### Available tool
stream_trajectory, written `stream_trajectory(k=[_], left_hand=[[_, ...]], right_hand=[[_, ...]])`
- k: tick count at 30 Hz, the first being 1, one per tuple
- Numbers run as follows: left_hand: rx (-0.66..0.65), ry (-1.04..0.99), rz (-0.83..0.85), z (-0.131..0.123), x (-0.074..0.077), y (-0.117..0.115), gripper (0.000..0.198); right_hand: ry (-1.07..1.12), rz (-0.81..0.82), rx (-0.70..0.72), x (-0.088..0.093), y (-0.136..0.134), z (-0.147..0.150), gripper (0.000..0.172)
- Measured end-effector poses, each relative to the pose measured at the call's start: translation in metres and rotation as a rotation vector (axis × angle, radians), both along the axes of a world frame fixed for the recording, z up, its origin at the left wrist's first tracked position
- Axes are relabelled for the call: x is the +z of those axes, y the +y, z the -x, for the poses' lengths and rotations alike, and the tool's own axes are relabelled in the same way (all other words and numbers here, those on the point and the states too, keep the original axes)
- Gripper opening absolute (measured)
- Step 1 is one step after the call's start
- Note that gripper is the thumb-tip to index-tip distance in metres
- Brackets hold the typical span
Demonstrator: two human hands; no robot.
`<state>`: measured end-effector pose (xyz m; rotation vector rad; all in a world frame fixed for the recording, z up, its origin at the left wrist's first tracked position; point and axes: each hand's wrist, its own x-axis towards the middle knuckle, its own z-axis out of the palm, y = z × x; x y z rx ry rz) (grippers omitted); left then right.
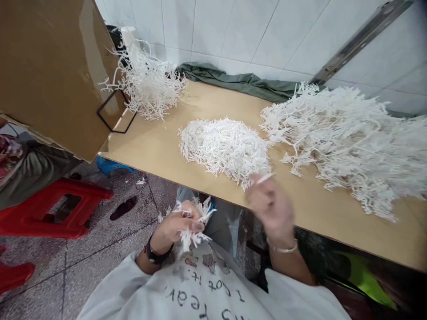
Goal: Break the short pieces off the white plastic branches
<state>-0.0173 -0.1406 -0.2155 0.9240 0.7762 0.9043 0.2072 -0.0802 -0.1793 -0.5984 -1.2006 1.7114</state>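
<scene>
My left hand (182, 224), with a dark band at the wrist, is closed round a bunch of white branching plastic pieces (193, 239) above my lap. My right hand (271, 204), blurred by motion, is at the table's front edge beside a pile of small white pieces (228, 149). A thin white piece (266, 177) shows at its pinched fingertips. Behind and to the right spreads a larger heap of white branching strands (353, 142). Another tangled white heap (150, 86) lies at the table's back left.
The tan table (150, 151) runs along a tiled wall, with green cloth (240, 83) at its back. A cardboard sheet (56, 71) and black metal frame (115, 129) stand left. A red stool (80, 191) and a seated person's leg (36, 171) are lower left.
</scene>
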Motion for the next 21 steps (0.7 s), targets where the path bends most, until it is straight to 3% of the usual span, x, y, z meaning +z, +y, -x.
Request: stream_trajectory(k=[2, 4, 5, 8, 11, 16, 21], left_hand=[[0.098, 0.033, 0.026, 0.005, -0.003, -0.006, 0.043], [0.175, 0.106, 0.016, 0.008, -0.005, -0.006, 0.037], [0.168, 0.138, -0.009, 0.007, -0.005, -0.004, 0.037], [0.037, 0.151, -0.095, -0.001, -0.006, 0.005, 0.038], [-0.022, 0.096, -0.092, -0.008, -0.01, 0.013, 0.037], [-0.086, 0.043, -0.033, -0.007, -0.009, 0.016, 0.039], [-0.113, 0.083, 0.004, -0.004, -0.005, 0.018, 0.04]], right_hand=[[0.061, -0.134, -0.357, 0.012, 0.009, -0.02, 0.042], [-0.071, -0.194, -0.458, 0.015, 0.012, -0.024, 0.033], [-0.195, -0.214, -0.399, 0.014, 0.01, -0.019, 0.028], [-0.555, -0.306, -0.043, 0.002, 0.0, 0.014, 0.018], [-0.708, -0.401, 0.182, -0.007, -0.009, 0.044, 0.023], [-0.673, -0.506, 0.267, -0.009, -0.014, 0.051, 0.034], [-0.568, -0.454, 0.32, -0.013, -0.012, 0.045, 0.038]])
